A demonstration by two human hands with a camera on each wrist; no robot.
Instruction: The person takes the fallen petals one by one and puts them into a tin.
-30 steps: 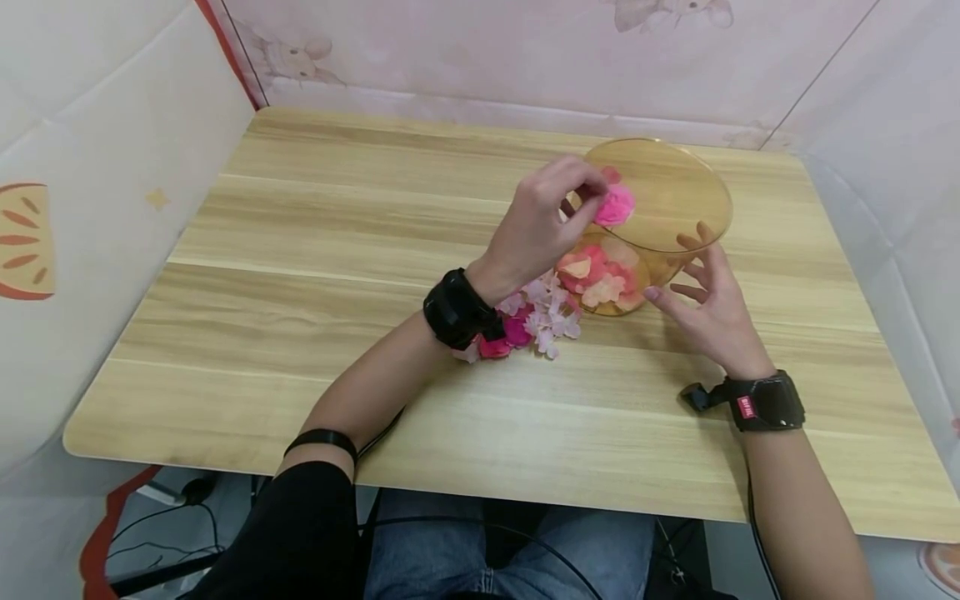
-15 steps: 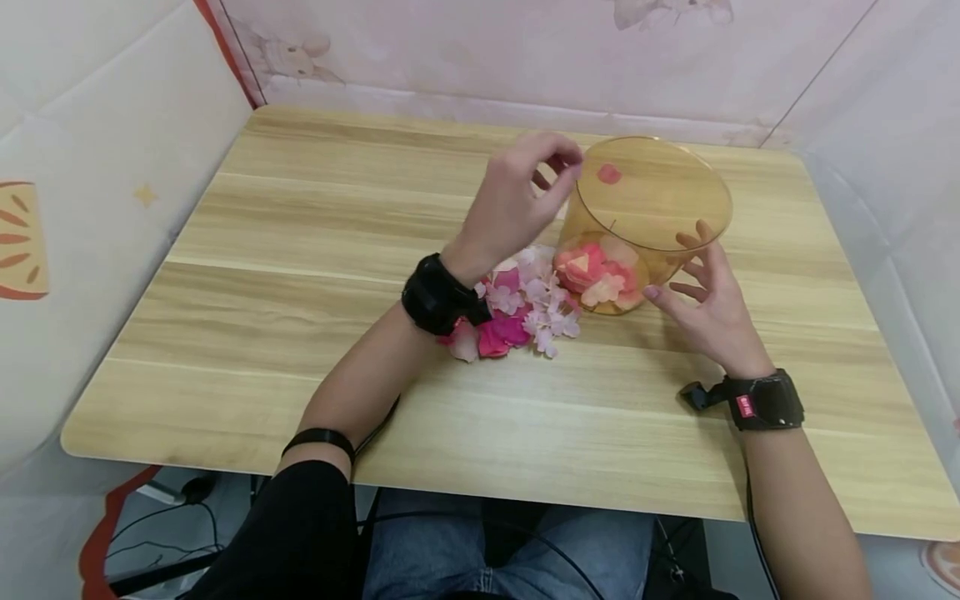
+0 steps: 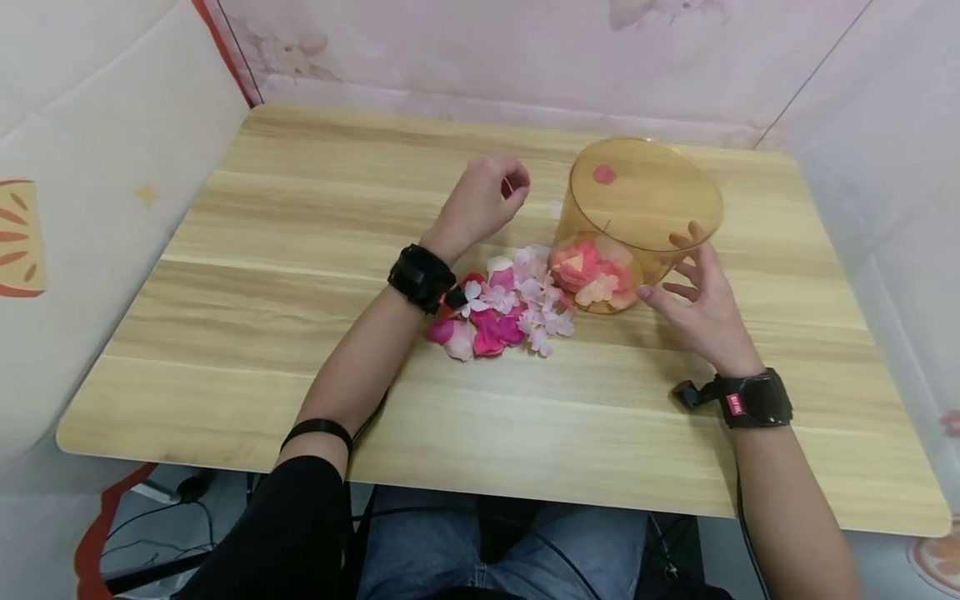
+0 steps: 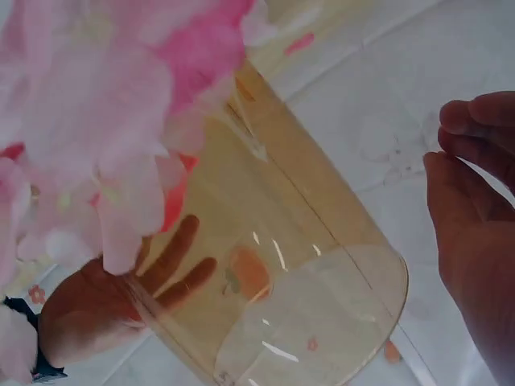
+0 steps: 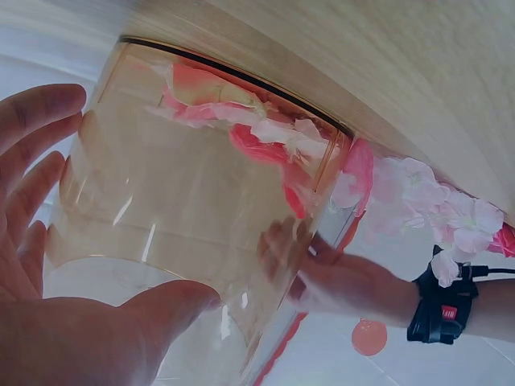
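Half a second ago we saw the left hand (image 3: pixel 480 200) at the rim of the clear amber plastic cylinder jar (image 3: pixel 637 218); now it sits further left in the head view, apart from the jar, above the loose heap of pink and white fabric petals (image 3: pixel 506 312). A second ago that hand pinched a pink flower at the rim; now its fingers are loosely curled and we see nothing in its grip. The right hand (image 3: pixel 697 304) has kept its place, fingers spread straight against the jar's right wall, not curled round it.

The jar stands upright in the upper right middle of the head view, on the light wood-grain desk (image 3: pixel 300 250), petals lying in its bottom, the heap just beside it to the left. Pale pink printed panels (image 3: pixel 465 50) wall the desk on three sides.

The left wrist view shows the right hand's fingers (image 4: pixel 173 257) through the amber wall, which the head view hides. The right wrist view shows its thumb (image 5: pixel 161 305) pressed on the jar and the left hand (image 5: pixel 338 277) through the plastic.
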